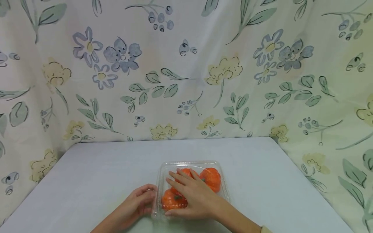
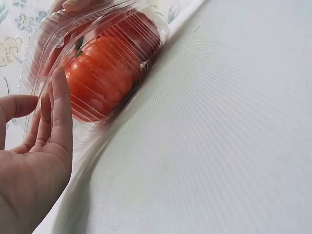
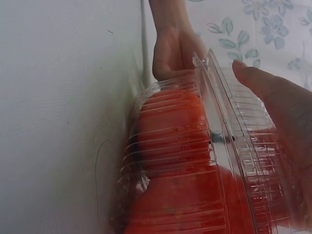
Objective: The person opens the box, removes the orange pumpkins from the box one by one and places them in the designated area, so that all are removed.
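A clear plastic clamshell box (image 1: 192,163) stands on the table with several small orange pumpkins (image 1: 210,179) inside. One pumpkin (image 2: 102,78) with a green stem shows through the ribbed side in the left wrist view. My right hand (image 1: 198,195) lies on the lid with its fingers spread, covering part of the pumpkins. At the box's left edge, my left hand (image 1: 137,204) pinches the rim between thumb and fingers. In the right wrist view, the lid's rim (image 3: 229,114) runs along the base's rim with a narrow gap between them.
A white cloth covers the table (image 1: 110,171), which reaches out to the left, right and behind the box. A floral curtain (image 1: 186,97) hangs along the table's back edge and both sides.
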Demonstrator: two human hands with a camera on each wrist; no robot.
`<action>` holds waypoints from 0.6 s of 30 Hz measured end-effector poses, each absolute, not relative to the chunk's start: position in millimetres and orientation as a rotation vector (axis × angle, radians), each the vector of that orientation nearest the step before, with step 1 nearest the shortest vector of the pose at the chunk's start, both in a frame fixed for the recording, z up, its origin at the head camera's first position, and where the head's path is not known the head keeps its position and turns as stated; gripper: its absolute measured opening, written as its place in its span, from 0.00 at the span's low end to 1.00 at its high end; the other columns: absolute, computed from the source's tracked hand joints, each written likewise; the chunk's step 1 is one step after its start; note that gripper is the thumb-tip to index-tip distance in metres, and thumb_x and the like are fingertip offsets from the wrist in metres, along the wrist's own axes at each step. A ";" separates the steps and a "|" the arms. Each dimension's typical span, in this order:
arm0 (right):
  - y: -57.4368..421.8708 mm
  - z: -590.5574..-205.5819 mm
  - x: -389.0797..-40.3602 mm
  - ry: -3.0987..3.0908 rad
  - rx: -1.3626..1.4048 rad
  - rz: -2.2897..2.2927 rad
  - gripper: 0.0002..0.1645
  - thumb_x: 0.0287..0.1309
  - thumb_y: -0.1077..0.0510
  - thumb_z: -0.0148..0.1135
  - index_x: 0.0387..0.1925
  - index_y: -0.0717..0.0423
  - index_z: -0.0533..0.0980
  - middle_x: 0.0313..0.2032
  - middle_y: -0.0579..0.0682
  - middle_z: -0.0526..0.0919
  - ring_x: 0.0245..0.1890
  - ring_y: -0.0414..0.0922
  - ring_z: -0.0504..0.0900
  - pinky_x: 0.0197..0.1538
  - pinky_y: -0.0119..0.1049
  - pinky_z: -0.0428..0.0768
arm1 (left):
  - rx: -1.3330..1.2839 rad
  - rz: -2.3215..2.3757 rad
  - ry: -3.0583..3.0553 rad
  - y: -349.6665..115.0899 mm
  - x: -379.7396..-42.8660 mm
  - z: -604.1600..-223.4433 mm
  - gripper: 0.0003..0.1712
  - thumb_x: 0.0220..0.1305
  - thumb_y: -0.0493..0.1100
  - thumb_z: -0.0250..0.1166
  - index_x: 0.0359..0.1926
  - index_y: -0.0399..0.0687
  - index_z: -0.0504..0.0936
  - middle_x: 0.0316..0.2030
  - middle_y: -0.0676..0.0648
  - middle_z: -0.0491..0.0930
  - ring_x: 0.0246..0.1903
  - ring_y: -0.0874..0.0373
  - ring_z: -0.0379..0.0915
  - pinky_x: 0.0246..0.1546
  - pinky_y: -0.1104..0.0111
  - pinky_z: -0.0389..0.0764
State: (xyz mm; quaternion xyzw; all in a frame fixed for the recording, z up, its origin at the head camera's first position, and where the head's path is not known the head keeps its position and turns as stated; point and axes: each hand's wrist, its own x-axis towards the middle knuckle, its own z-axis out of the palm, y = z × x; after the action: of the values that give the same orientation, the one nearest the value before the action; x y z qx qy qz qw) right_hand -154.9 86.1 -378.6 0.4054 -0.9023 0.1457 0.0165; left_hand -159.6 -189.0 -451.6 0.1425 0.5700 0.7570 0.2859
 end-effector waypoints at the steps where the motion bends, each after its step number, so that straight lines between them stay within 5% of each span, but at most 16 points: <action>1: 86.1 -378.1 -154.9 -2.806 1.262 0.456 0.54 0.63 0.21 0.60 0.79 0.47 0.66 0.81 0.45 0.62 0.82 0.52 0.58 0.78 0.68 0.59 | 0.361 2.026 1.538 -188.3 -160.2 -451.0 0.09 0.83 0.41 0.51 0.54 0.52 0.76 0.45 0.53 0.78 0.43 0.62 0.80 0.44 0.67 0.88; 18: 103.9 -373.8 -156.4 -2.799 1.290 0.545 0.46 0.63 0.27 0.66 0.73 0.47 0.74 0.76 0.45 0.71 0.79 0.46 0.64 0.78 0.64 0.61 | 0.227 2.082 1.582 -179.4 -162.8 -445.8 0.07 0.77 0.36 0.54 0.45 0.53 0.77 0.38 0.55 0.78 0.39 0.64 0.79 0.40 0.70 0.87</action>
State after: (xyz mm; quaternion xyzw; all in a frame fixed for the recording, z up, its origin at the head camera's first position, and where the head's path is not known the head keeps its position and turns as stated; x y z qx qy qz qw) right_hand -156.4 103.9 -373.8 0.4121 -0.8943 0.1743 0.0062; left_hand -162.8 -179.4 -445.8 0.0834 0.5828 0.7668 0.2557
